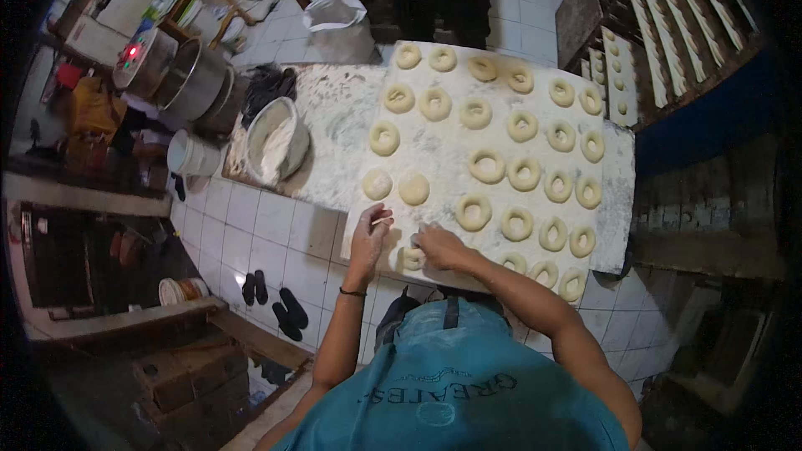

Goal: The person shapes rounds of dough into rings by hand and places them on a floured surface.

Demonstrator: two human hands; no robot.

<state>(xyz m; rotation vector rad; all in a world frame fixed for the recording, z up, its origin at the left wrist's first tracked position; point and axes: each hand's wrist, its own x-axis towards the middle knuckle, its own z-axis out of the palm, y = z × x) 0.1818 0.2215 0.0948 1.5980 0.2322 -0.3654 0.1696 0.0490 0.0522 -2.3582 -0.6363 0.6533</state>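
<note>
My right hand [441,246] is closed, its curled fingers at the edge of a small dough ring [410,259] near the front of the floured board [418,150]. The hand partly covers that ring. My left hand [370,235] hovers by the board's left front edge, fingers bent and apart, holding nothing. Just beyond it lie two flattened dough rounds, one on the left [377,184] and one on the right [413,187], both without a full hole. Rows of pale dough rings [517,223] fill the board's right and far sides.
A metal bowl [278,142] of flour stands on the floury table at left, near a black plastic bag [267,92]. A white sack [340,29] and a person in dark clothes [443,0] are beyond. Racks of dough trays [677,25] stand far right. Slippers [290,314] lie on the tiles.
</note>
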